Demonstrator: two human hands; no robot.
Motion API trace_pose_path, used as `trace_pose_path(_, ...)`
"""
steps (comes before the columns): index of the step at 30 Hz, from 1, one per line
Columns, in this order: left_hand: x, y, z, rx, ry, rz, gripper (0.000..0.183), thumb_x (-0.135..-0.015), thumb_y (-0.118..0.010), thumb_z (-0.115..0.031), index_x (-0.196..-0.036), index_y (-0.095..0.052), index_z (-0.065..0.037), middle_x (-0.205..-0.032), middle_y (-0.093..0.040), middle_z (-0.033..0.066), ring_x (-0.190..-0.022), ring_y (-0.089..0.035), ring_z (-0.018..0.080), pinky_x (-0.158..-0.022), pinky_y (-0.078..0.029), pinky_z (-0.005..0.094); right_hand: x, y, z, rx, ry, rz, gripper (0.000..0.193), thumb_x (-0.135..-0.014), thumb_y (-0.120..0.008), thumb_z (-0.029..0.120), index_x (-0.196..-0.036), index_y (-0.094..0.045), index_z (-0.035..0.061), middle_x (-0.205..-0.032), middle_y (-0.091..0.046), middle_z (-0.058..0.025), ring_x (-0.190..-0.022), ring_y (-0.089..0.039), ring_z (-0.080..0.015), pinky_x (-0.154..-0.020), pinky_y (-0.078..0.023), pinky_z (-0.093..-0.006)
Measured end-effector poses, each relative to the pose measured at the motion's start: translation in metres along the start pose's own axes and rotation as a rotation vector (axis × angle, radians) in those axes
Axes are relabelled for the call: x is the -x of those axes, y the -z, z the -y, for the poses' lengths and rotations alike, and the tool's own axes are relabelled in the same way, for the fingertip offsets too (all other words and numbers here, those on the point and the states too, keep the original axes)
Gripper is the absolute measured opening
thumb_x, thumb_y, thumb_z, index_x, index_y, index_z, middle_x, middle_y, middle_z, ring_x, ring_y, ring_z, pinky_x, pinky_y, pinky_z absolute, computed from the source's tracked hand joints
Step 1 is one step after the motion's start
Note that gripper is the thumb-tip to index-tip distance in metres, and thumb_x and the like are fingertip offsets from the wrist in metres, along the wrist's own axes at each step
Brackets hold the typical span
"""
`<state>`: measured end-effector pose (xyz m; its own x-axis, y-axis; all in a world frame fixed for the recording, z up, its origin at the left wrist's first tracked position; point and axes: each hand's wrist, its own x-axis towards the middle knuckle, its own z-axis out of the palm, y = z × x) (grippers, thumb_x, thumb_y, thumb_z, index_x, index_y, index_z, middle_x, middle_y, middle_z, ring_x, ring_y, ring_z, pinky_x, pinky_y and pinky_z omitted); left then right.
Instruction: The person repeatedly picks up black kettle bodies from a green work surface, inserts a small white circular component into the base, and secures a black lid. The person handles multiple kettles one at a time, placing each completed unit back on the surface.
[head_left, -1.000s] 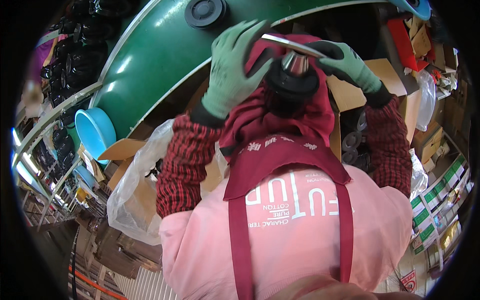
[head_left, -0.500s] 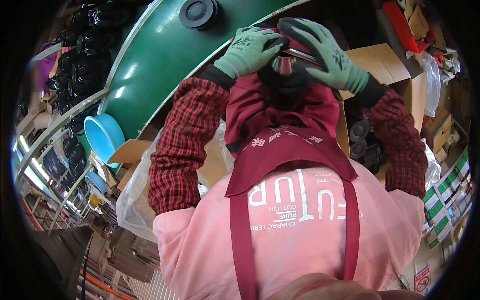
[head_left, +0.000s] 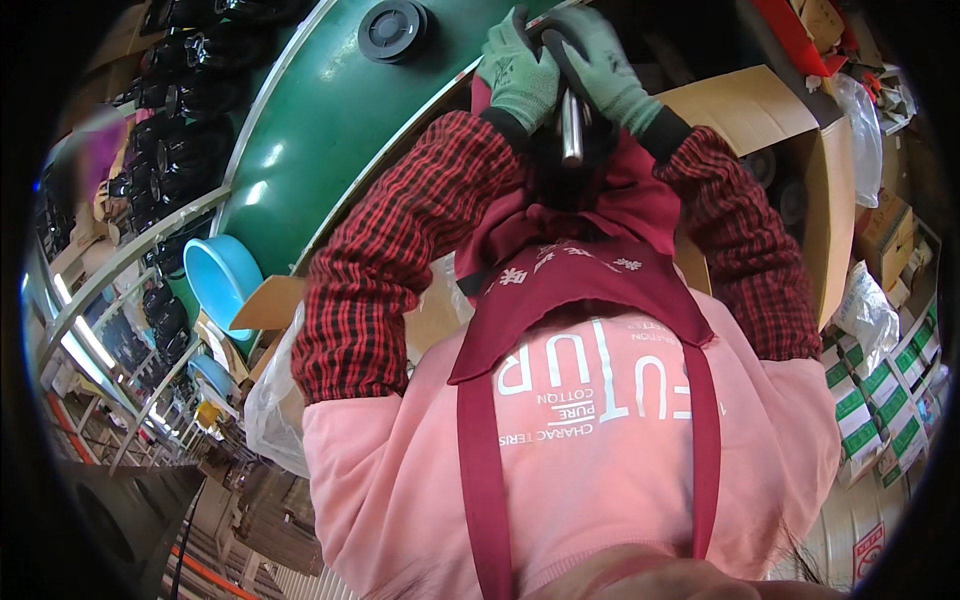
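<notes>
Head view: what did the 2 hands have between them?

A shiny metal bar, just beyond the far edge of the maroon apron. Its bright near end pointed back at the wearer's body; its far end ran in under the fingers. What lay beneath it was too dark to make out.

And the grip of each hand?

The left hand was bent over at the far left of the bar, in a green glove with dark facing. The right hand, gloved alike, leaned in from the right, so the 2 nearly met. The fingers hid their own undersides, so I could not tell whether either grip was closed tight on the metal.

How did you judge it would handle?

Stiff, probably with some weight for its slimness, and hardly fragile. That polished skin looked slippery, though the gloves' dark facing seemed likely to help. The exposed near end offered a clear place to take hold, with the far end already covered.

What stood around them?

To the left, the green desk carried a black disc toward its far side, well apart from the hands. A blue basin sat near and left, and an open cardboard box stood to the right.
</notes>
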<state>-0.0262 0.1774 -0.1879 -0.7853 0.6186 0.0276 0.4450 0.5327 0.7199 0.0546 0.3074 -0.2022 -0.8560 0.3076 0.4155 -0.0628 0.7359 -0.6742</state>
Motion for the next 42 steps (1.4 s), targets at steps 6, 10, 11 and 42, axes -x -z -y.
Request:
trace_pose_path(6, 0.011, 0.108, -0.027, 0.374, 0.559, 0.898, 0.043, -0.090, -0.067, -0.033, -0.122, -0.064, -0.004, -0.096, -0.067, 0.0080, -0.085, -0.065, 0.0177, -0.072, -0.055, 0.0317, -0.010, -0.009, 0.033, 0.470, 0.183, 0.545, 0.026, -0.095, -0.057, 0.022, -0.117, -0.064, 0.0083, -0.121, -0.066, -0.0119, -0.120, -0.061, -0.0318, -0.103, -0.046, -0.0461)
trace_pose_path(10, 0.036, 0.071, -0.028, -0.599, 0.378, 0.613, 0.069, -0.081, -0.073, -0.042, -0.130, -0.058, 0.004, -0.117, -0.069, 0.0211, -0.107, -0.070, 0.0325, -0.093, -0.056, 0.0427, -0.016, -0.033, 0.060, 0.525, 0.177, 0.542, 0.028, -0.096, -0.057, 0.027, -0.117, -0.067, 0.0111, -0.118, -0.069, -0.0113, -0.119, -0.062, -0.0303, -0.103, -0.046, -0.0458)
trace_pose_path(11, 0.036, 0.080, -0.026, -0.521, 0.300, 0.643, 0.063, -0.085, -0.068, -0.037, -0.127, -0.056, 0.009, -0.126, -0.063, 0.0287, -0.120, -0.064, 0.0368, -0.101, -0.051, 0.0460, -0.017, -0.031, 0.066, 0.579, 0.136, 0.588, 0.027, -0.096, -0.058, 0.029, -0.114, -0.069, 0.0124, -0.117, -0.071, -0.0101, -0.117, -0.064, -0.0291, -0.103, -0.046, -0.0443)
trace_pose_path(42, 0.098, 0.101, -0.004, 0.156, -0.600, 0.213, 0.086, -0.056, -0.097, -0.033, -0.131, -0.060, -0.014, -0.144, -0.051, 0.0150, -0.142, -0.041, 0.0486, -0.117, -0.036, 0.0541, -0.099, -0.030, -0.204, 0.247, -0.787, 0.021, 0.061, -0.092, -0.067, 0.038, -0.138, -0.050, 0.0018, -0.132, -0.057, -0.0301, -0.122, -0.058, -0.0453, -0.101, -0.050, -0.0505)
